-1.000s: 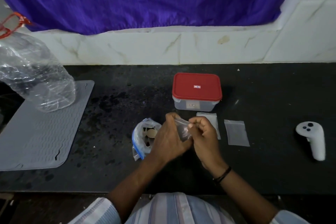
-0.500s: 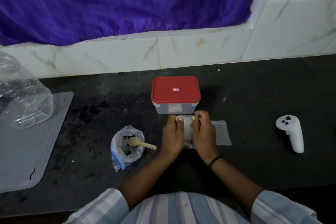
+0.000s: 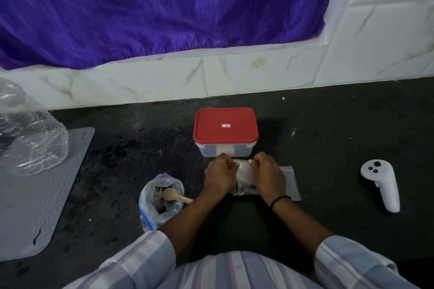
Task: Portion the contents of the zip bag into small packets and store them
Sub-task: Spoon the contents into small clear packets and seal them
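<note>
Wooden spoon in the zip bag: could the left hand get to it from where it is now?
Probably yes. The wooden spoon sticks out of the open zip bag just beside the left hand, with bare counter between them. But that hand and the right hand are both pinching the small packet, so it must let go first.
</note>
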